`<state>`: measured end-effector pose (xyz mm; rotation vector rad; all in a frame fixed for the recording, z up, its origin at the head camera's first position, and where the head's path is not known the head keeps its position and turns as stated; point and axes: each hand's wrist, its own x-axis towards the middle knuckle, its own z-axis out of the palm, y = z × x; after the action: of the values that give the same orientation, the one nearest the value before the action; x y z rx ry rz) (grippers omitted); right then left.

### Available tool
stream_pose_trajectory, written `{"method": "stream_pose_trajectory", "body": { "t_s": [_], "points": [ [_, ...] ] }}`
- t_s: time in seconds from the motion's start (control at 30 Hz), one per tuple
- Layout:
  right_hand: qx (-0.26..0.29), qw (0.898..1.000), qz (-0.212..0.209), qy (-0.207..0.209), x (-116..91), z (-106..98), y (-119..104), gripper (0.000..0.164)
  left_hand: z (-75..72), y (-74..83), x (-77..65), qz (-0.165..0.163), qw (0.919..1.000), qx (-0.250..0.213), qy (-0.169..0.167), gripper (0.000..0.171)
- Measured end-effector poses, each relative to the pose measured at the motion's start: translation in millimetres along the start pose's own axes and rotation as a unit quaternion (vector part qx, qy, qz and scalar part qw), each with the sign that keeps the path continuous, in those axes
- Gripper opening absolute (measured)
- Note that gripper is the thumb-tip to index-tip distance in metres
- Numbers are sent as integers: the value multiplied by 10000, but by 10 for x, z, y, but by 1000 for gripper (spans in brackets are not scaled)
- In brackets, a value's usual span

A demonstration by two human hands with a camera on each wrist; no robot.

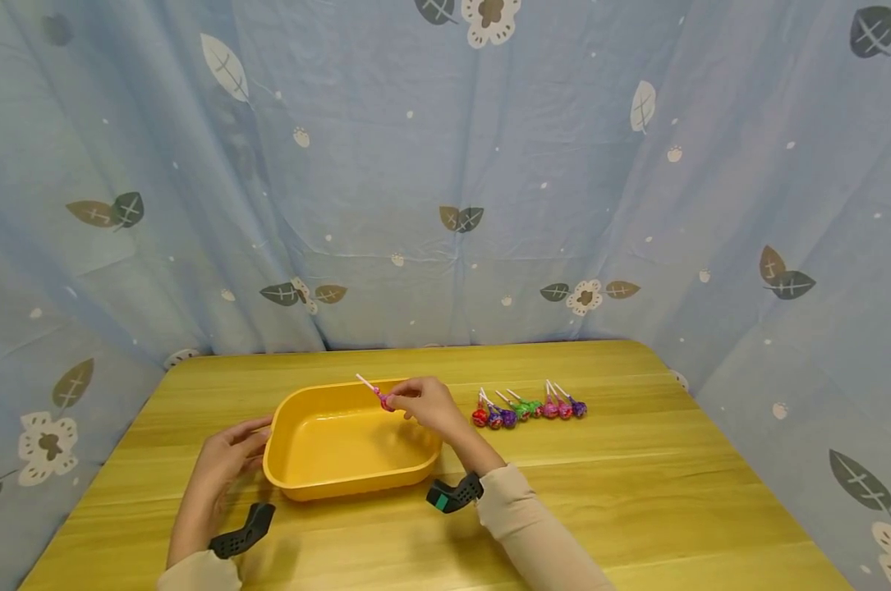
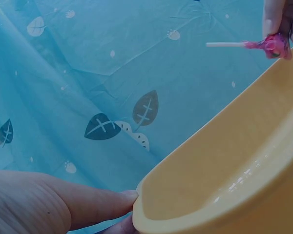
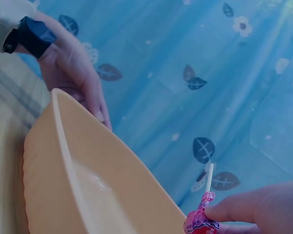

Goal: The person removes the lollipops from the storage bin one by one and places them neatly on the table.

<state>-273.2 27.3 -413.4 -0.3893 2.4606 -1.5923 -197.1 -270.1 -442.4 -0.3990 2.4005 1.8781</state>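
Note:
My right hand (image 1: 426, 405) pinches a pink-wrapped lollipop (image 3: 201, 216) by its round head, between thumb and fingers. The lollipop's white stick (image 2: 225, 44) points away from the hand, leftward in the left wrist view. Hand and candy are over the right far part of a yellow plastic tray (image 1: 342, 486), above its floor. My left hand (image 1: 227, 451) rests against the outside of the tray's left wall, with the thumb (image 2: 105, 202) touching just at the rim; some of its fingers are hidden behind the wall.
To the right of the tray, a row of several wrapped lollipops lies on the wooden table (image 1: 600, 492): a red one (image 1: 479, 417), purple ones (image 1: 508, 419), green ones (image 1: 522, 410) and pink ones (image 1: 551, 409). A blue patterned curtain (image 1: 386, 164) hangs behind the table.

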Motion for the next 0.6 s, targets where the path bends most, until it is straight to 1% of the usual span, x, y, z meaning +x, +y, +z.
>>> {"method": "stream_pose_trajectory", "body": {
  "t_s": [0.17,0.33,0.43,0.6],
  "points": [
    [88,9999,64,124,-69,-96,39,18,2,3,1,45,10000,0,0,55],
    [146,9998,-16,152,-136,-188,41,20,1,-2,1,50,10000,-18,-4,55],
    [265,9995,-38,154,-151,-239,66,21,-3,-8,6,54,10000,-5,9,55],
    [458,9986,59,272,-156,-334,137,23,-9,-11,9,77,10000,5,-23,55]
  ]
}}
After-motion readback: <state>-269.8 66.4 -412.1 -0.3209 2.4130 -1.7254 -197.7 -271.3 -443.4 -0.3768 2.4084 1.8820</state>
